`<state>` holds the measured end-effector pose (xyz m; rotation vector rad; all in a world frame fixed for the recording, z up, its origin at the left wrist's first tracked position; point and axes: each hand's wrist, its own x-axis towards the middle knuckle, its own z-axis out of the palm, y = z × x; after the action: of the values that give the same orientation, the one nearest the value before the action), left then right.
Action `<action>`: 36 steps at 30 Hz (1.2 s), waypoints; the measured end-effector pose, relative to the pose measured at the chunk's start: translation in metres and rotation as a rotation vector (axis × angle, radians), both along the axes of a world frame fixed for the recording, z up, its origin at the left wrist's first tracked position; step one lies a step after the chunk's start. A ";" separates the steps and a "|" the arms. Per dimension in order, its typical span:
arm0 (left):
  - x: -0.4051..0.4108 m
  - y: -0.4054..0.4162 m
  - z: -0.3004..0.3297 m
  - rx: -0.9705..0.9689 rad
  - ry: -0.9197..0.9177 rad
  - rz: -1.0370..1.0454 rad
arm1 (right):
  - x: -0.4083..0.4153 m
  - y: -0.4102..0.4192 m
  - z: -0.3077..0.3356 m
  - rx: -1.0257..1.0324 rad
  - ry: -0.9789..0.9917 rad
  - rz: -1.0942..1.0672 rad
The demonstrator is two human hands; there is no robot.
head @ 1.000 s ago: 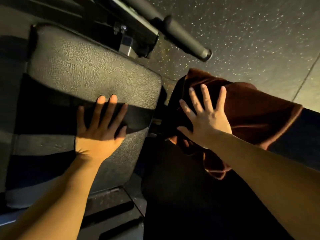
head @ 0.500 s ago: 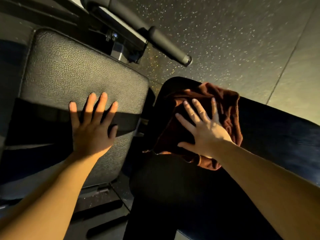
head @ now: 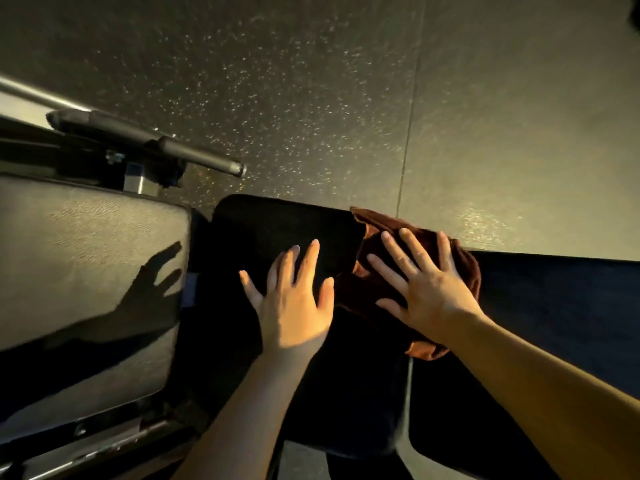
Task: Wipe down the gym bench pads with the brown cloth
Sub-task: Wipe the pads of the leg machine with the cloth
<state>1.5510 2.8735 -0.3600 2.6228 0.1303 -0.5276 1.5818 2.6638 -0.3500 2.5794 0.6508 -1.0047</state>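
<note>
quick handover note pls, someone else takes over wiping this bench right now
Left hand: open, fingers spread, flat on the dark middle pad.
Right hand: open, palm pressing the brown cloth, bunched at that pad's right edge.
Grey textured pad on the left: not touched by either hand.
Done: cannot tell which pads are clean.
Left: finish the dark pad, then the others.

Dark bench pad [head: 277, 223], crumpled brown cloth [head: 467, 268] on its far edge, speckled floor [head: 311, 81]
</note>
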 end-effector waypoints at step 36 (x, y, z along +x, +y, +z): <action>-0.027 -0.071 0.043 -0.337 0.461 0.332 | -0.114 -0.041 0.032 0.219 -0.182 -0.268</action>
<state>1.5236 2.8021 -0.3174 2.0596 0.5590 -0.9313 1.4674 2.6230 -0.3177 2.9680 0.3933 -0.7950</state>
